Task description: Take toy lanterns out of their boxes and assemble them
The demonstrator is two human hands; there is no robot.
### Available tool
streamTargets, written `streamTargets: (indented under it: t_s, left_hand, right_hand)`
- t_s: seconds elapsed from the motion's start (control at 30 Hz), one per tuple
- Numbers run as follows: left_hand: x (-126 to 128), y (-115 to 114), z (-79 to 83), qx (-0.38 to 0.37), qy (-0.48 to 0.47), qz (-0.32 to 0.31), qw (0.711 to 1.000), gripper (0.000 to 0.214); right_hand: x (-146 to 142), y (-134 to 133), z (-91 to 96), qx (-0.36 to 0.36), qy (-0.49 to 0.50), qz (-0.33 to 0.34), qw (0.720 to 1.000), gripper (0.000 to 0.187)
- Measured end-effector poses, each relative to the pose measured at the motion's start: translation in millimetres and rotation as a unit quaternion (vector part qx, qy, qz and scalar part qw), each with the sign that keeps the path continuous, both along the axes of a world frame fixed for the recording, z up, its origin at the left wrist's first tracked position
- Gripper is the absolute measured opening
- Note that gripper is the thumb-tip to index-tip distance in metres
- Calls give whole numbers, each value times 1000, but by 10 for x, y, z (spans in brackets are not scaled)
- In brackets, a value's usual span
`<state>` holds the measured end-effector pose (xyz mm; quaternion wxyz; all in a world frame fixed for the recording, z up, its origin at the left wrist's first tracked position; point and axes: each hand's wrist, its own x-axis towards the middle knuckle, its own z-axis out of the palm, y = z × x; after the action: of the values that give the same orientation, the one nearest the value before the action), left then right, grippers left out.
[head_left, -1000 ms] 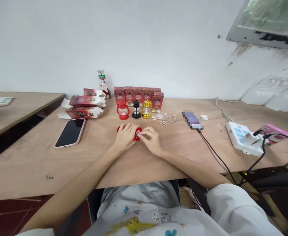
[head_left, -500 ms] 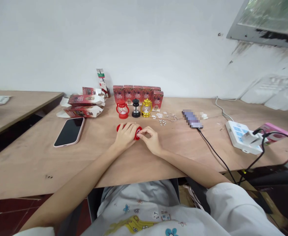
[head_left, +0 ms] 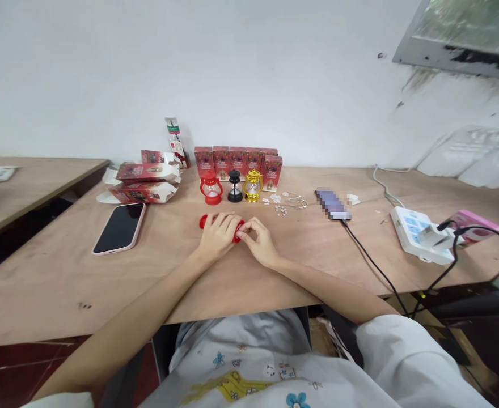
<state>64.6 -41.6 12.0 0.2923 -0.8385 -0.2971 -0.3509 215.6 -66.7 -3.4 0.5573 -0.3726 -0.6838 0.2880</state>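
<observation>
End of red item (head_left: 203, 221) is apparently being worked, body gripped by L hand (head_left: 219, 235), pinch by R hand (head_left: 258, 242) unconfirmed; steady hold req'd next.

Left hand: bare left hand (head_left: 219, 231) wrapped over a red, rounded plastic piece (head_left: 203, 221) lying on its side, ends showing.
Right hand: bare right hand (head_left: 258, 241), thumb and fingers bunched at the piece's right end; anything between fingertips too small to tell.
Lantern row: red (head_left: 211, 198), black (head_left: 235, 197) and shiny gold (head_left: 253, 196) miniature lanterns stood upright before red printed cardboard boxes (head_left: 237, 161).
Loose parts: small round silvery discs (head_left: 280, 209) lay near thin metal wire loops (head_left: 297, 201).
Phones: pink-edged, dark-screened phone (head_left: 119, 228) at left; lit phone (head_left: 337, 207), black-cabled, at right.
</observation>
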Motion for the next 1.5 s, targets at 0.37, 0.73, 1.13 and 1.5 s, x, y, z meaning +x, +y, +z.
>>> streamTargets:
  t_s: [0.37,0.73,1.13,1.5]
  left_hand:
    - [19,1,-41,-65,-22,32,997,19]
    - [52,2,-61,-72,-23,107,991,19]
    - [26,51,22,-57,11,133,989,19]
    - [36,36,47,-71,28,50,996,29]
  right_hand:
    - [-6,7,15,17,-42,-3,999,11]
    - [-56,-10,29,-8,10,-31,999,11]
    - [-146,107,-54,-351,348,18,869,15]
    - [-58,192,-23,-471,418,100,770,15]
